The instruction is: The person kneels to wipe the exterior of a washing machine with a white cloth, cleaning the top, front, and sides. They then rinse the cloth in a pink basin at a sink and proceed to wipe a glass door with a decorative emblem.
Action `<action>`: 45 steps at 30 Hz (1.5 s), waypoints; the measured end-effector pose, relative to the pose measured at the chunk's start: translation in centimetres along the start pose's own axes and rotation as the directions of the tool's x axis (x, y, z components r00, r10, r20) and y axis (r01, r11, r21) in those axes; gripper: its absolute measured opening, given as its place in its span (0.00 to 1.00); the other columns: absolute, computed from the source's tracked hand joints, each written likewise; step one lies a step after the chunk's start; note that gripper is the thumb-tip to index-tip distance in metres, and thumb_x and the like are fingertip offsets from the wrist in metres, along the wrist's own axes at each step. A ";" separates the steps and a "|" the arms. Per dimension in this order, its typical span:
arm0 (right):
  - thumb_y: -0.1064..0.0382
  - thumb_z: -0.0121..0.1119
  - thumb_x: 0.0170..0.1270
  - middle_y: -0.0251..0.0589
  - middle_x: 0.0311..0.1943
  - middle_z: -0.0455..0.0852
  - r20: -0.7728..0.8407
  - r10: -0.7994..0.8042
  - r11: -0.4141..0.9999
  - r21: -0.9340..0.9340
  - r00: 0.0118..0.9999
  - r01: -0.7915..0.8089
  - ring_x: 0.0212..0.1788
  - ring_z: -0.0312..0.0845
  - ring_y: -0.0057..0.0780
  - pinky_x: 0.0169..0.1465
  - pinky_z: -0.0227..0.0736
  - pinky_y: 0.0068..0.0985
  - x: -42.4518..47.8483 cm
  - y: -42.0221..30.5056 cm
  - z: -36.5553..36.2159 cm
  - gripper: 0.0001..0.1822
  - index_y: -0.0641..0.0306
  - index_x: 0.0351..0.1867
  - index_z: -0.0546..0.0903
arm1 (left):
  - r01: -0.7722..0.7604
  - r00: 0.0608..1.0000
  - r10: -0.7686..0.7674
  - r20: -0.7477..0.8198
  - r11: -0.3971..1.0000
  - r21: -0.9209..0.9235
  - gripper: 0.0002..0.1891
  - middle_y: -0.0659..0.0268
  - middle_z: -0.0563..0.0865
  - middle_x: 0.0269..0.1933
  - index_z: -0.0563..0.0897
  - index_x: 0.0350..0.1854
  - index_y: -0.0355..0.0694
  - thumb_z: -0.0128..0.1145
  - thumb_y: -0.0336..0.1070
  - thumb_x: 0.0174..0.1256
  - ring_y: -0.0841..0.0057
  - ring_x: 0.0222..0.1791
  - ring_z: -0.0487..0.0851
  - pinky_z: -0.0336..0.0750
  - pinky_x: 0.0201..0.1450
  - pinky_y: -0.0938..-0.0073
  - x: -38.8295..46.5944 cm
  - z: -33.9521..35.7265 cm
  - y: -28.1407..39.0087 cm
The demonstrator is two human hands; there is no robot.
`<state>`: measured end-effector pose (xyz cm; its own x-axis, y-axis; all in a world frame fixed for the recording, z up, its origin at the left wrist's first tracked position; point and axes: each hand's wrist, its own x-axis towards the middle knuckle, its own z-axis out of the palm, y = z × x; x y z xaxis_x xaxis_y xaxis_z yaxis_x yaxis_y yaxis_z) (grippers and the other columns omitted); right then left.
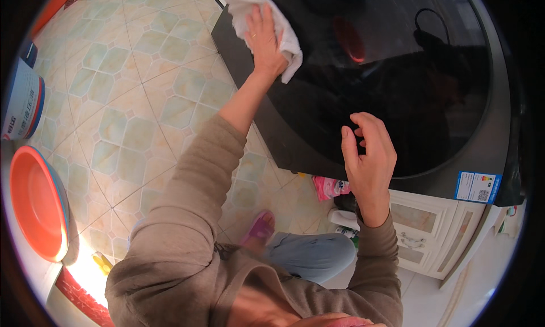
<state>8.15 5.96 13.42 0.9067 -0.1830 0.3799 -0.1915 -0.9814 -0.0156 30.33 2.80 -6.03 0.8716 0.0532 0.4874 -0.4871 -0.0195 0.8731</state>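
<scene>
A white cloth (289, 41) lies bunched under my left hand (264, 39), whose spread fingers press it onto the left part of a washing machine's dark top (315, 92). The top is glossy and black, bordered by dark grey casing, and shows red and pale reflections. My right hand (370, 152) is near the lower edge of the glossy surface, fingers loosely curled and thumb apart, holding nothing. Whether it touches the surface I cannot tell. A blue and white energy label (477, 187) is stuck on the casing at the lower right.
An orange basin (38, 203) and a white and blue bucket (25, 101) stand at the left. Below the machine are a pink package (328, 187), a white bottle (344, 218) and a white cabinet (419, 237). The floor is tiled (166, 88).
</scene>
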 end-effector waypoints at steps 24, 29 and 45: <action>0.74 0.57 0.51 0.47 0.43 0.80 -0.579 -0.147 0.987 -0.137 0.802 0.081 0.43 0.74 0.43 0.46 0.71 0.31 -4.9 5.1 -8.3 0.12 0.69 0.39 0.79 | -0.435 0.835 0.467 0.291 0.884 -0.169 0.43 0.43 0.51 0.71 0.58 0.72 0.45 0.58 0.54 0.53 0.32 0.67 0.46 0.37 0.59 0.25 -14.9 0.1 22.5; 0.73 0.56 0.51 0.50 0.48 0.76 -0.673 -0.140 0.987 -0.152 0.726 0.049 0.48 0.70 0.42 0.49 0.69 0.32 -4.1 5.9 -9.2 0.15 0.70 0.44 0.78 | -0.585 0.749 0.610 0.259 0.792 -0.175 0.41 0.53 0.60 0.69 0.65 0.69 0.54 0.56 0.62 0.50 0.44 0.65 0.56 0.40 0.60 0.24 -9.5 -0.2 26.1; 0.57 0.53 0.62 0.59 0.57 0.70 -0.474 -0.068 0.991 0.071 0.878 0.116 0.59 0.65 0.56 0.61 0.61 0.43 4.4 4.6 -12.7 0.25 0.75 0.55 0.70 | -0.529 0.823 0.543 0.170 0.840 -0.121 0.42 0.51 0.62 0.66 0.66 0.67 0.44 0.57 0.58 0.46 0.42 0.63 0.58 0.42 0.62 0.29 3.8 -0.3 30.8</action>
<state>6.49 1.37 26.72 0.6306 -0.0656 0.7733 -0.0578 -0.9976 -0.0375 18.66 2.71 22.67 0.4622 -0.1368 0.8762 -0.8769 0.0766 0.4745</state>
